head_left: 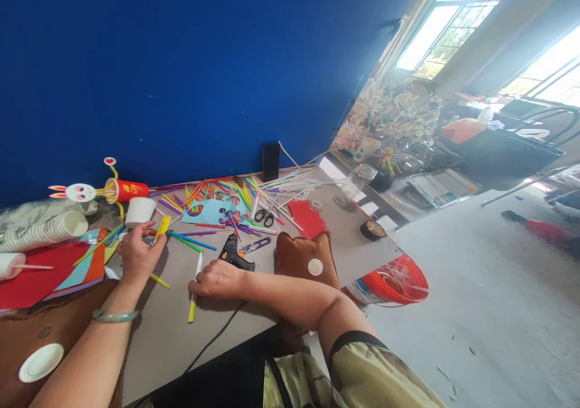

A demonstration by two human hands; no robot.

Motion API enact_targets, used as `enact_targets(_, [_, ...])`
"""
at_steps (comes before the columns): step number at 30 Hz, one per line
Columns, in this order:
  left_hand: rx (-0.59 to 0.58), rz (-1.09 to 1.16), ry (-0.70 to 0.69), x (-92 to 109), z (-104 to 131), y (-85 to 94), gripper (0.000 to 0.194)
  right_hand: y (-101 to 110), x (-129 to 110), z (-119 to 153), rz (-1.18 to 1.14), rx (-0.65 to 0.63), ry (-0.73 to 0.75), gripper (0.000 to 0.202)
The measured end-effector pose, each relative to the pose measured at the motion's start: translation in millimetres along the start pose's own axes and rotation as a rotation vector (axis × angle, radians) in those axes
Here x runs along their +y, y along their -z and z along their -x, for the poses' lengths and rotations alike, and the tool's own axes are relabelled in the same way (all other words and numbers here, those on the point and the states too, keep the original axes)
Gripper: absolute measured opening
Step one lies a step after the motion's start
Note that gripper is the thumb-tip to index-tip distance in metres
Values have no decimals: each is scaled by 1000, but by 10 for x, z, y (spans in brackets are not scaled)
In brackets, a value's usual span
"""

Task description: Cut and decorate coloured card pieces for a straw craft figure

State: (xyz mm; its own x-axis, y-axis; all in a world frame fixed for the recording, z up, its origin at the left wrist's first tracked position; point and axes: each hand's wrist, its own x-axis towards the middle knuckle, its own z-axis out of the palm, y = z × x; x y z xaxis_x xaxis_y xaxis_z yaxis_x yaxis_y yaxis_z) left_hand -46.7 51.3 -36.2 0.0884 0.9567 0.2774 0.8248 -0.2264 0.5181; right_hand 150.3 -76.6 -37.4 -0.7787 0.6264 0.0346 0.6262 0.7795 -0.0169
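My left hand, wearing a green bangle at the wrist, is closed, with a small yellow piece between thumb and fingers. A white paper cup stands just beyond it. Low over the table, my right hand has its fingers closed round a marker with a white barrel and yellow end. A black glue gun lies just beyond that hand, beside a purple-handled cutter. Blue and green sticks lie between the hands, and a yellow strip is near my left wrist.
Pipe cleaners, cut blue paper, scissors and red paper cover the back. A rabbit-faced red cup and stacked cups are left. Right are a brown cushion, glass jar, tape roll and red bucket.
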Motion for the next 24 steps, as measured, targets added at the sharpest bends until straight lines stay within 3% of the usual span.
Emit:
enact_targets(4, [106, 79, -26, -16, 2, -16, 35, -17, 8, 3, 9, -16, 11, 12])
enact_targets(15, [178, 146, -112, -65, -1, -43, 37, 16, 6, 6, -22, -46, -5, 12])
enact_targets(24, [166, 136, -90, -31, 5, -18, 34, 27, -8, 20, 40, -8, -6, 12])
